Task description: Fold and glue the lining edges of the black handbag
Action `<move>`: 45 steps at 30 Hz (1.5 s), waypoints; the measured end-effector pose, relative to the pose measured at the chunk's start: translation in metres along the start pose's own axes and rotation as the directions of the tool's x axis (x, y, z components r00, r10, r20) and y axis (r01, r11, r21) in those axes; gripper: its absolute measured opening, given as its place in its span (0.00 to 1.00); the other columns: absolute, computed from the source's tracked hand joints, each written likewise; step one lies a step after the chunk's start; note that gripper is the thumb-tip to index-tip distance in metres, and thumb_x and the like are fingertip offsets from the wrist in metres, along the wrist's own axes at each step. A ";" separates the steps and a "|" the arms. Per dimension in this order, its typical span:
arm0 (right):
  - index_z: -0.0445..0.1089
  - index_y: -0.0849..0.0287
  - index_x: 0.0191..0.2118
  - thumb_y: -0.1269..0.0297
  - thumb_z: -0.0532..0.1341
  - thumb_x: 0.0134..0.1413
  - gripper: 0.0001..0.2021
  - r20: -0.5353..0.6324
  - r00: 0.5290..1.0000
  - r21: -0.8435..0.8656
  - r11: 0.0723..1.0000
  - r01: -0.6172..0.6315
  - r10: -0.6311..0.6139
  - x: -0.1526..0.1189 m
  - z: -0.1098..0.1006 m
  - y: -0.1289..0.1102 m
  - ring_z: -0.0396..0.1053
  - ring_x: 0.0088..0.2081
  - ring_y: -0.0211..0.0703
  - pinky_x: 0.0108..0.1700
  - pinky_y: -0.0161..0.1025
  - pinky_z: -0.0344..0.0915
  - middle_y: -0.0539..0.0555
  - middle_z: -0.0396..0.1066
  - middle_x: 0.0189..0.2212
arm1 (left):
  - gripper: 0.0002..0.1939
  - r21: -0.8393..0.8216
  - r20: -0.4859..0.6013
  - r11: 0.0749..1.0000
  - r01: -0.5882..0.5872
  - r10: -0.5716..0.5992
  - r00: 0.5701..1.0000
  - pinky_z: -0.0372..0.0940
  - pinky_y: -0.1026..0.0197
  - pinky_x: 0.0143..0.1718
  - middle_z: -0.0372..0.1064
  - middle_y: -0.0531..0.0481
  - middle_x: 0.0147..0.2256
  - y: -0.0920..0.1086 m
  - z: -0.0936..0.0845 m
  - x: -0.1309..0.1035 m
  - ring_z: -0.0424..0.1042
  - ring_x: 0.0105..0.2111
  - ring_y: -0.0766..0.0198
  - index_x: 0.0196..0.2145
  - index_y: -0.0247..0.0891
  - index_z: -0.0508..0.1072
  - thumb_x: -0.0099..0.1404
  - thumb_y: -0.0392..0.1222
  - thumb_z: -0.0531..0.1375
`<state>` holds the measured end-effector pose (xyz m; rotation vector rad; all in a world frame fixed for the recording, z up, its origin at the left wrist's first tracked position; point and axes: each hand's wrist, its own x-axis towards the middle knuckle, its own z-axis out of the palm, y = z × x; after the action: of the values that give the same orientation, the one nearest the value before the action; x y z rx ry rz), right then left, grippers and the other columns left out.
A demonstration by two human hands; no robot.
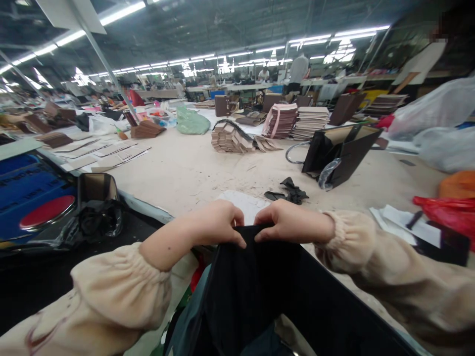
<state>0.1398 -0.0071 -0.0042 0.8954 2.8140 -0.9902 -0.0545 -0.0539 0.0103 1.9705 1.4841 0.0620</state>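
Note:
A black open-topped bag [319,291] stands in front of me, its mouth toward me and some crumpled beige and dark stuff low inside. At its far rim my left hand [222,222] pinches the edge between thumb and fingers. Close beside it, my right hand [284,221] pinches the same rim, a small gap between the two thumbs. The fingertips on the far side of the rim are partly hidden. Just beyond my right hand, black fabric scraps [291,191] lie on the worktable [178,163].
Another dark bag [345,153] with plastic-wrapped handles leans on the table at right. Stacked brown pieces [232,137] and a green plastic bag [192,120] lie farther back. At left sits a blue-and-black machine or case [37,183]. Red plastic [449,212] lies right. People work in the background.

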 end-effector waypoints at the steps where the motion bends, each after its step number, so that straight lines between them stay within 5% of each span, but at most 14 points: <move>1: 0.74 0.61 0.32 0.59 0.61 0.49 0.10 -0.005 1.000 -0.028 1.000 0.008 -0.008 0.001 0.000 -0.001 0.62 0.25 0.35 0.27 0.30 0.54 0.47 0.68 0.21 | 0.08 0.076 -0.017 0.997 -0.023 0.025 1.000 0.47 0.66 0.22 0.64 0.55 0.19 0.005 0.000 0.003 0.58 0.20 0.69 0.24 0.37 0.74 0.48 0.45 0.63; 5: 0.74 0.61 0.31 0.59 0.60 0.51 0.10 -0.030 0.998 -0.085 0.995 0.047 -0.049 0.000 0.001 -0.001 0.60 0.23 0.34 0.26 0.31 0.53 0.47 0.66 0.19 | 0.10 0.200 -0.048 0.975 -0.099 0.111 0.993 0.44 0.64 0.22 0.56 0.55 0.14 0.016 0.001 0.009 0.51 0.17 0.70 0.19 0.37 0.71 0.54 0.42 0.58; 11: 0.74 0.61 0.36 0.65 0.57 0.54 0.09 -0.001 0.990 -0.056 0.989 0.139 -0.139 -0.002 0.000 -0.001 0.65 0.28 0.35 0.32 0.30 0.56 0.50 0.72 0.27 | 0.14 0.024 -0.014 0.992 -0.120 0.121 0.993 0.47 0.66 0.23 0.55 0.56 0.17 0.001 0.007 0.004 0.54 0.20 0.71 0.19 0.35 0.66 0.58 0.44 0.54; 19: 0.74 0.62 0.35 0.66 0.56 0.55 0.09 0.026 0.994 -0.086 0.991 0.105 -0.103 0.001 -0.001 0.003 0.64 0.27 0.36 0.31 0.31 0.56 0.51 0.71 0.25 | 0.22 -0.398 0.229 0.906 0.141 -0.051 0.972 0.58 0.67 0.24 0.59 0.55 0.20 -0.011 -0.004 -0.008 0.59 0.20 0.70 0.24 0.34 0.64 0.59 0.57 0.50; 29: 0.75 0.61 0.35 0.53 0.63 0.48 0.15 -0.068 0.981 -0.109 0.979 0.175 -0.183 0.006 0.000 -0.010 0.65 0.27 0.37 0.29 0.31 0.56 0.52 0.72 0.26 | 0.14 -0.302 0.249 0.948 0.101 -0.023 0.968 0.58 0.68 0.21 0.57 0.56 0.15 0.001 -0.004 -0.011 0.58 0.17 0.70 0.20 0.33 0.66 0.57 0.45 0.52; 34: 0.75 0.61 0.35 0.65 0.62 0.51 0.07 -0.088 0.950 -0.158 0.946 0.283 -0.299 0.016 0.009 -0.023 0.66 0.28 0.36 0.30 0.30 0.56 0.52 0.73 0.27 | 0.11 -0.322 0.288 0.942 0.099 -0.002 0.957 0.57 0.67 0.22 0.58 0.55 0.17 -0.002 -0.004 -0.011 0.60 0.19 0.69 0.23 0.34 0.66 0.57 0.43 0.51; 40: 0.75 0.65 0.36 0.71 0.60 0.52 0.07 0.017 0.903 -0.003 0.903 0.430 -0.430 0.026 0.006 -0.007 0.66 0.27 0.33 0.31 0.28 0.58 0.51 0.74 0.27 | 0.11 -0.239 0.295 0.968 0.076 -0.002 0.955 0.56 0.68 0.22 0.58 0.56 0.18 -0.003 -0.007 -0.013 0.61 0.20 0.69 0.22 0.35 0.63 0.58 0.43 0.50; 45: 0.65 0.66 0.52 0.71 0.56 0.56 0.18 0.103 0.935 0.182 0.931 0.317 -0.339 0.021 -0.002 0.012 0.69 0.37 0.37 0.41 0.30 0.61 0.55 0.73 0.39 | 0.12 -0.219 0.267 0.970 0.104 -0.043 0.963 0.55 0.67 0.21 0.57 0.56 0.17 -0.004 -0.005 -0.014 0.60 0.19 0.69 0.20 0.35 0.60 0.57 0.42 0.49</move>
<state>0.1286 0.0120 -0.0139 0.3486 2.8550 -1.2795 -0.0650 -0.0626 0.0170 1.6645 1.3142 -0.0530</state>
